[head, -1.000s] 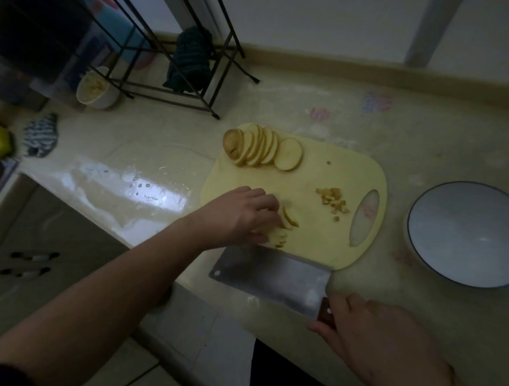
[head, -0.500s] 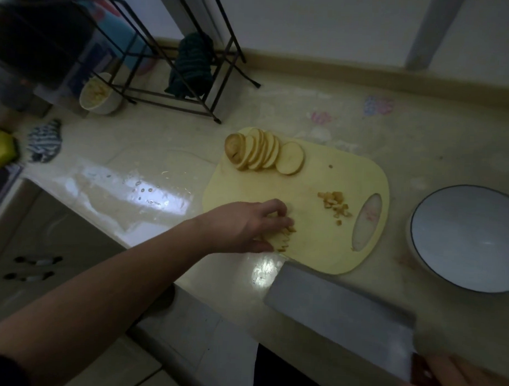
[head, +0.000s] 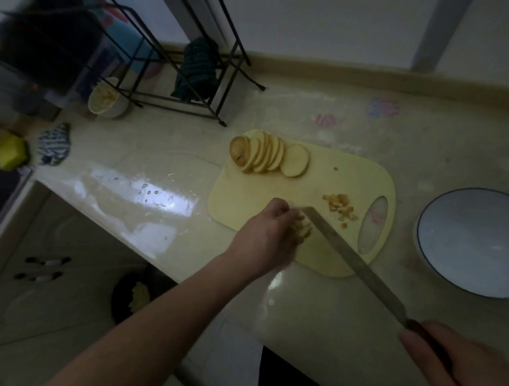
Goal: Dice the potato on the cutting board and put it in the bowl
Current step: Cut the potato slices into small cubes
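A yellow cutting board (head: 329,178) lies on the counter. At its far left corner leans a row of round potato slices (head: 267,156). A small heap of diced potato (head: 340,209) sits near the board's handle hole. My left hand (head: 267,233) presses down on a few potato strips (head: 302,227) at the board's near edge. My right hand (head: 455,364) grips the dark handle of a cleaver (head: 352,259), whose blade stands on edge right beside the strips and my left fingers. A white bowl (head: 470,243) with a dark rim stands to the right of the board.
A black wire rack (head: 176,74) with a dark cloth stands at the back left, a small white bowl of food (head: 106,98) beside it. A patterned cloth (head: 53,144) and a yellow sponge (head: 11,152) lie far left. The counter edge runs diagonally below my left arm.
The cleaver, lying flat off the board's near edge before, has swung up onto the board and now stands on edge against the strips. My left hand has stayed on the strips.
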A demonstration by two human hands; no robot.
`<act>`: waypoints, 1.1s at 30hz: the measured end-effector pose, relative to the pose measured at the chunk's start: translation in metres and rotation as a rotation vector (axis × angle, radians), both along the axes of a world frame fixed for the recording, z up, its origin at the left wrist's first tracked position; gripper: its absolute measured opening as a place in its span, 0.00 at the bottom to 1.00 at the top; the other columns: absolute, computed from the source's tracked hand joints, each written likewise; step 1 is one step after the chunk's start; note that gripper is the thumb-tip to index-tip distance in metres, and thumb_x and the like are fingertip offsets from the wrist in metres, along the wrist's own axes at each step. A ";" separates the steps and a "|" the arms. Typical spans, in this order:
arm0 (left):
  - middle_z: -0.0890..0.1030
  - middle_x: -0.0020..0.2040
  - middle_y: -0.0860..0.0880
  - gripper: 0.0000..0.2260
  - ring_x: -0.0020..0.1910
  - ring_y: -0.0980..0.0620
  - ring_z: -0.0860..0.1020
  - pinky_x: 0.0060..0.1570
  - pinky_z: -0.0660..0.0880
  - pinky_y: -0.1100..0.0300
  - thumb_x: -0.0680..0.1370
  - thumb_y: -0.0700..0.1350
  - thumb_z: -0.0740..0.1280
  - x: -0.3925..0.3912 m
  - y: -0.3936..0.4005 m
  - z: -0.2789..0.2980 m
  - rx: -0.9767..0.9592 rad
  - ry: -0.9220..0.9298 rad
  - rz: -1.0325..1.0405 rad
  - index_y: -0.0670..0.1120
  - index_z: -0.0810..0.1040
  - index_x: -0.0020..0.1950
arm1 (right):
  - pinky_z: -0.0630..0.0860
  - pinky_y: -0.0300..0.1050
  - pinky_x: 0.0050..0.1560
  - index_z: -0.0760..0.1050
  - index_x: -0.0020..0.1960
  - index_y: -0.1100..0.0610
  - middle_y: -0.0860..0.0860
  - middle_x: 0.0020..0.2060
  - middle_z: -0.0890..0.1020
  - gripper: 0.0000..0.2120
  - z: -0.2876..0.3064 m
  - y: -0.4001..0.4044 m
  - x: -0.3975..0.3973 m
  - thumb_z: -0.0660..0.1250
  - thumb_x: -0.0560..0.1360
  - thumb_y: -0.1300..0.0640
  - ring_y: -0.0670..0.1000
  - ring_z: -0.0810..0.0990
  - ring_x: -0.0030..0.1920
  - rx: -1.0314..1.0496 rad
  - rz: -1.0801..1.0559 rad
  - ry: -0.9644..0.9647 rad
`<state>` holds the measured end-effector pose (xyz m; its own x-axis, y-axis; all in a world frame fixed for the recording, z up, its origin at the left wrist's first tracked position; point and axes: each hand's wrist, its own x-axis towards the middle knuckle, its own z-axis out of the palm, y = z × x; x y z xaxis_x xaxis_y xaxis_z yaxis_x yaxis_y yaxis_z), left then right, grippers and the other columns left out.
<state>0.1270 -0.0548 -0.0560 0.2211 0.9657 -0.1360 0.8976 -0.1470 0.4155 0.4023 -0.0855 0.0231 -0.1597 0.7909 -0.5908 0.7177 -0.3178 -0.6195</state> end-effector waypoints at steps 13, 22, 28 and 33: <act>0.81 0.53 0.45 0.13 0.46 0.43 0.82 0.43 0.78 0.57 0.74 0.36 0.71 -0.008 0.010 0.007 0.041 0.001 0.008 0.42 0.83 0.58 | 0.73 0.38 0.40 0.77 0.33 0.45 0.47 0.29 0.82 0.41 -0.034 -0.022 0.015 0.43 0.53 0.13 0.40 0.79 0.33 0.103 -0.141 0.074; 0.81 0.52 0.46 0.11 0.45 0.47 0.81 0.48 0.78 0.57 0.77 0.45 0.70 0.000 0.025 -0.003 0.097 -0.136 0.169 0.42 0.85 0.56 | 0.72 0.33 0.36 0.76 0.32 0.46 0.43 0.27 0.81 0.40 -0.031 -0.024 0.014 0.43 0.55 0.14 0.39 0.78 0.30 0.100 -0.146 0.038; 0.76 0.59 0.42 0.24 0.46 0.47 0.79 0.48 0.76 0.58 0.79 0.57 0.62 -0.007 0.014 0.003 0.009 -0.017 -0.024 0.41 0.79 0.66 | 0.73 0.37 0.34 0.78 0.35 0.45 0.47 0.27 0.81 0.35 -0.033 -0.026 0.016 0.48 0.62 0.18 0.42 0.79 0.30 0.122 -0.132 0.097; 0.73 0.64 0.42 0.30 0.49 0.46 0.80 0.52 0.77 0.56 0.73 0.52 0.77 -0.010 0.009 0.002 -0.051 0.005 -0.049 0.40 0.75 0.70 | 0.68 0.36 0.28 0.75 0.39 0.47 0.51 0.25 0.79 0.27 -0.033 -0.023 0.008 0.50 0.61 0.27 0.46 0.76 0.26 0.037 -0.109 0.190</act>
